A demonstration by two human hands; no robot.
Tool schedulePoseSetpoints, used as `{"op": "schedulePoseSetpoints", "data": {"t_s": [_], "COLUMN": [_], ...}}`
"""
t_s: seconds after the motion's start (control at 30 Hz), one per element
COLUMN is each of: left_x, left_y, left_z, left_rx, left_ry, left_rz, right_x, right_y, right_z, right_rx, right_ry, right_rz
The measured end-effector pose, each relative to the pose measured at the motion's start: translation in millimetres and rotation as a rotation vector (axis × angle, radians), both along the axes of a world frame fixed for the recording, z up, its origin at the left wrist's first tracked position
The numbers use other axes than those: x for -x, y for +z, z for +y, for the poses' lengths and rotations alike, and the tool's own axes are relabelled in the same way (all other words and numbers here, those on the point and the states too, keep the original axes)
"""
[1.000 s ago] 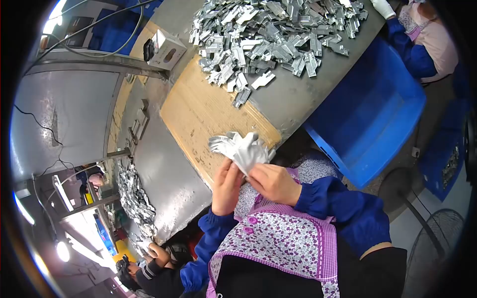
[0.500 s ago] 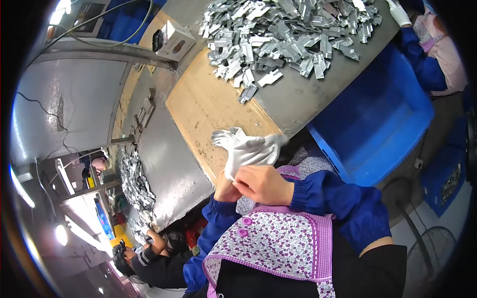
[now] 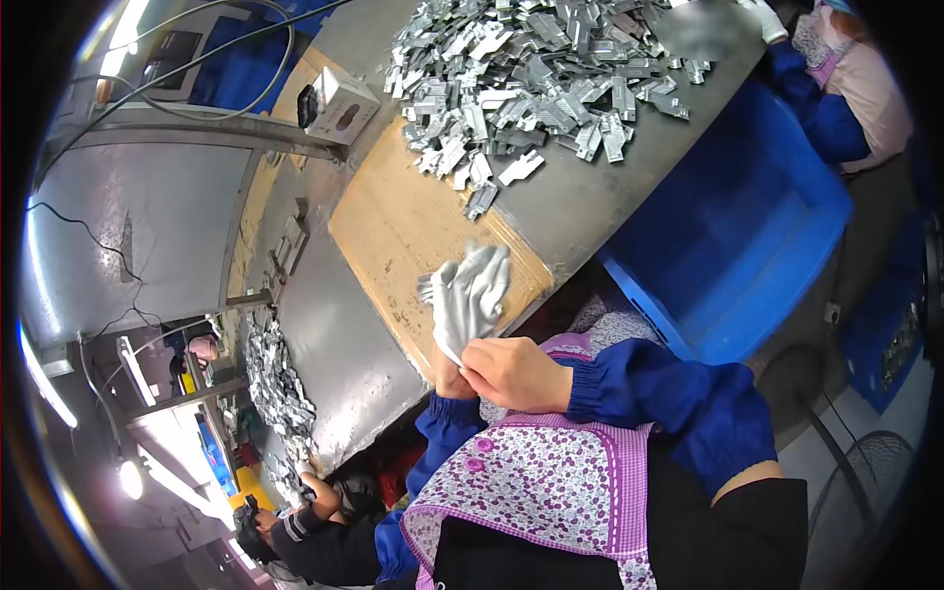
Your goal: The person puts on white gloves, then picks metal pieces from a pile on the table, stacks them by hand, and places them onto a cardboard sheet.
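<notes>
My left hand (image 3: 466, 303) is inside a loose, wrinkled white glove (image 3: 477, 285), above the cardboard sheet at the table's front edge. The glove's fingers spread upward and to the left, their tips slightly blurred. Bare wrist shows between the glove's cuff and the blue sleeve. Pinching that cuff at the wrist, my bare right hand (image 3: 516, 374) has its fingers closed on the fabric. Beyond the hands, a wide heap of small silvery metal parts (image 3: 531, 88) covers the far side of the table.
A cardboard sheet (image 3: 383, 216) lies on the metal table (image 3: 580, 216). To the right stands a large blue bin (image 3: 728, 236). One co-worker's gloved hand (image 3: 765, 18) is at the far right; another person (image 3: 320, 536) works lower left beside more metal parts (image 3: 275, 379). A white box (image 3: 342, 106) sits at the back.
The glove has swung from pointing right to standing more upright, its fingers now upward. My right hand still grips the cuff and has shifted slightly left.
</notes>
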State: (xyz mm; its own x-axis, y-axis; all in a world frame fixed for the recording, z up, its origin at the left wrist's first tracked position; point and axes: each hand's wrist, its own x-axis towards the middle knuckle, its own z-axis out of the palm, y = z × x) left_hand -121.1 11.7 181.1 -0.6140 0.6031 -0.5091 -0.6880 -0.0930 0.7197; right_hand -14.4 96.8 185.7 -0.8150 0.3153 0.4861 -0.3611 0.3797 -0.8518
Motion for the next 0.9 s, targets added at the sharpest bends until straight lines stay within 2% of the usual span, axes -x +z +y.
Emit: {"op": "schedulePoseSetpoints", "data": {"t_s": [0.13,0.43,0.6,0.7,0.77,0.9], "left_x": [7.9,23.8,34.1,41.9,47.0,56.1], "left_y": [2.8,0.1,-5.2,-6.1,-5.1,1.0], "left_z": [5.3,14.2,41.2,58.0,70.6,94.3], "left_rx": [0.013,-0.195,-0.313,-0.384,-0.447,-0.523], "left_ry": [-0.014,-0.005,-0.023,-0.045,-0.056,-0.04], "left_rz": [-0.08,-0.152,-0.202,-0.243,-0.272,-0.11], "right_x": [0.8,-2.4,4.3,10.7,16.5,27.1], "right_y": [-1.8,15.1,25.0,25.2,17.1,20.5], "right_z": [-2.7,2.3,11.1,14.0,18.0,35.9], "right_rx": [0.042,0.247,0.19,0.055,0.141,0.165], "right_ry": [0.003,-0.027,-0.038,-0.118,-0.084,-0.096], "right_rz": [0.008,0.074,0.066,0.069,0.007,0.01]}}
